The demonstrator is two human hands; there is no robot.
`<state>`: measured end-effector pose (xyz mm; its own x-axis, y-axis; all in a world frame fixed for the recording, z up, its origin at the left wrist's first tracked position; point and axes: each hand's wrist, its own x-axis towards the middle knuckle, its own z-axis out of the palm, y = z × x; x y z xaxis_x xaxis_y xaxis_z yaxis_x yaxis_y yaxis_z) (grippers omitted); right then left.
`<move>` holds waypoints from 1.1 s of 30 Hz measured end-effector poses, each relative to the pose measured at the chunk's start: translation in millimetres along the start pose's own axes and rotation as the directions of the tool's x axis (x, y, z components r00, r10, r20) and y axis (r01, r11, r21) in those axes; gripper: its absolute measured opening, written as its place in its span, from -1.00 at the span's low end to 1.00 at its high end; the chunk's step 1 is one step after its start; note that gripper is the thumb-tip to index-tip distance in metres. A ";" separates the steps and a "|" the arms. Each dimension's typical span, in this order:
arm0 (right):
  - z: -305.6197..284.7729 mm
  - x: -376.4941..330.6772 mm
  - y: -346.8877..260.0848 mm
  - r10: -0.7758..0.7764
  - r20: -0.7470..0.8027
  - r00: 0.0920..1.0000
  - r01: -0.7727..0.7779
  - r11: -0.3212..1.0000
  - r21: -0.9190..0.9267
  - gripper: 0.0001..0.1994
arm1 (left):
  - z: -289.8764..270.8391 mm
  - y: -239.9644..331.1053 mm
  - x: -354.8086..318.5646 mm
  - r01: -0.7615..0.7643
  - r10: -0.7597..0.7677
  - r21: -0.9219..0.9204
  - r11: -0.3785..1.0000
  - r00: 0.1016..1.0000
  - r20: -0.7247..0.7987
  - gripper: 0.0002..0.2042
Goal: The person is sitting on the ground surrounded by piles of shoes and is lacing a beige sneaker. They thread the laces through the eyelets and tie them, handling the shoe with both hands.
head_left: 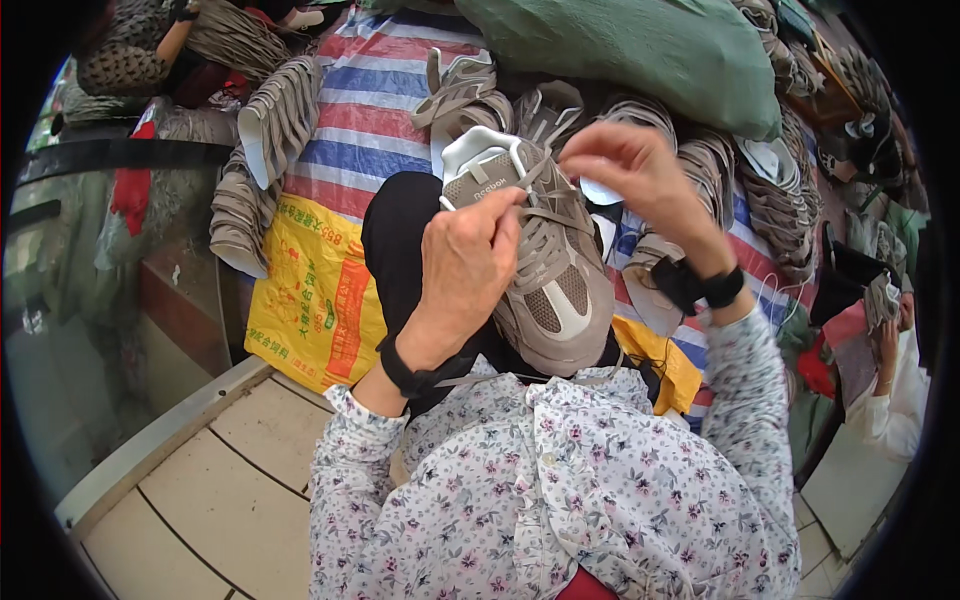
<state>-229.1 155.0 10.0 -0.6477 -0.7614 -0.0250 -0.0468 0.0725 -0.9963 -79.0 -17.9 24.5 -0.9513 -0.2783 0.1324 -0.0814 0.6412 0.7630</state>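
A grey-brown sneaker (560,290) with a white heel collar rests toe-down on my lap. My left hand (465,265) grips its side near the tongue. My right hand (630,165) is raised over the shoe's upper eyelets, fingers pinched on a grey shoelace (545,170) that runs down into the lacing. Both wrists wear black bands, and my sleeves are floral.
Stacks of grey shoe uppers (270,120) and unlaced sneakers (465,90) lie on a red, white and blue striped tarp (370,110). A yellow sack (315,300) is at the left and a green sack (640,50) at the top. Another person (890,380) sits at the right.
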 end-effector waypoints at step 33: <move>58.6 -27.7 28.9 -0.445 -0.140 0.884 0.307 0.781 -0.544 -0.88 | 8.4 -5.8 23.9 -0.047 0.047 0.149 0.988 0.999 0.005 -0.95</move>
<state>-168.0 140.5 -22.9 -0.6587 -0.6153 0.4331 -0.6492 0.1736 -0.7406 -103.7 -22.2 17.9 -0.9556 -0.2443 0.1645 -0.0802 0.7533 0.6528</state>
